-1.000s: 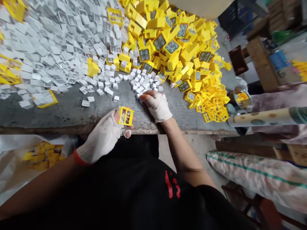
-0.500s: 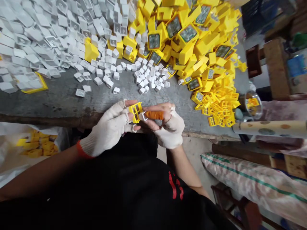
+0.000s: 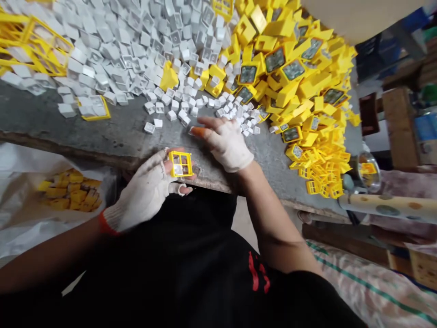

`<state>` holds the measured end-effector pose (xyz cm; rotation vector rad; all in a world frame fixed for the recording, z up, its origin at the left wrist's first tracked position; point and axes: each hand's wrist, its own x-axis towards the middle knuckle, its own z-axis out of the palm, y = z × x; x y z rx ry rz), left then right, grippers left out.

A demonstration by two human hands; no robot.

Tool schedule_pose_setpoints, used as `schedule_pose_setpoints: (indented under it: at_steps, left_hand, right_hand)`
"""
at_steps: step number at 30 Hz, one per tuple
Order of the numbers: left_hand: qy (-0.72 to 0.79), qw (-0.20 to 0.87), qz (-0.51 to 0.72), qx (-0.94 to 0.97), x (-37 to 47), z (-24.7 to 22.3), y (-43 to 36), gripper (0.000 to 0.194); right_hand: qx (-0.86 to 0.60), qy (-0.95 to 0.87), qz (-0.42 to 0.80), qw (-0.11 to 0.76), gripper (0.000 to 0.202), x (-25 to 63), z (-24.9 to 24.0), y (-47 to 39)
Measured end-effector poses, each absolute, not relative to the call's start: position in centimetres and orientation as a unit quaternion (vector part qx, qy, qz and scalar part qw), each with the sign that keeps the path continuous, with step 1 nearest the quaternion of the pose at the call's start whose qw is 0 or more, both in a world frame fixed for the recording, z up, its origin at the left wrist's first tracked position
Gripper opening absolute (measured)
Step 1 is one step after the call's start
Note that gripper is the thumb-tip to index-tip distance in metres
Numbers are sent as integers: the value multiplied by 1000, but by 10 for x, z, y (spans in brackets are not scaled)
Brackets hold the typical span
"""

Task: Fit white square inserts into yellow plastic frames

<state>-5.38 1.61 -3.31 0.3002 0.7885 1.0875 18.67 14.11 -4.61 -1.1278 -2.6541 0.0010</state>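
Note:
My left hand, in a white knitted glove with bare fingertips, grips a small yellow plastic frame split into four openings. A white piece sits in its lower left opening. My right hand, gloved the same way with an orange cover on one finger, is over the grey table. Its fingers are stretched out and apart, and the orange fingertip touches or nearly touches a small white plastic cap on the tabletop. The right thumb is hidden. Several more small white caps lie just beyond that hand.
A heap of white caps covers the back left of the table. Yellow plastic housings pile up at the right, with small yellow frames in front. Larger yellow frames lie far left. Below the edge, a bag holds yellow parts.
My right hand has left the yellow frame and moved up to a loose white cap. The left hand still holds the frame, now turned more face up. The view has shifted left.

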Motion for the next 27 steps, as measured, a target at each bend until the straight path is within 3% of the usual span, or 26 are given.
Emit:
schedule_pose_setpoints:
  at_steps: [2, 5, 7, 12, 14, 18, 24, 27]
  left_hand:
    - [376, 761, 512, 132, -58, -31, 16, 24]
    - [374, 756, 524, 120, -62, -30, 17, 23]
    - [359, 765, 523, 114, -62, -31, 18, 24]
    - [333, 786, 508, 112, -54, -34, 19, 28]
    - [326, 791, 507, 107, -48, -33, 18, 32]
    - [323, 795, 499, 119, -41, -32, 15, 42]
    - [324, 793, 499, 132, -48, -34, 14, 39]
    - [335, 775, 521, 128, -53, -31, 15, 34]
  right_hand:
    - [-363, -930, 10, 62, 44, 177, -51, 165]
    - [-360, -931, 28, 56, 34, 172, -48, 171]
    - [-356, -928, 45, 104, 30, 174, -42, 156]
    - [-359, -866, 126, 324, 31, 177, -29, 92]
    - [-384, -843, 139, 351, 29, 175, -30, 71]
    - [-423, -839, 142, 313, 27, 178, -35, 50]
    - [-435, -839, 113, 307, 30, 199, -29, 83]
    - [-480, -847, 74, 217, 36, 191, -34, 128]
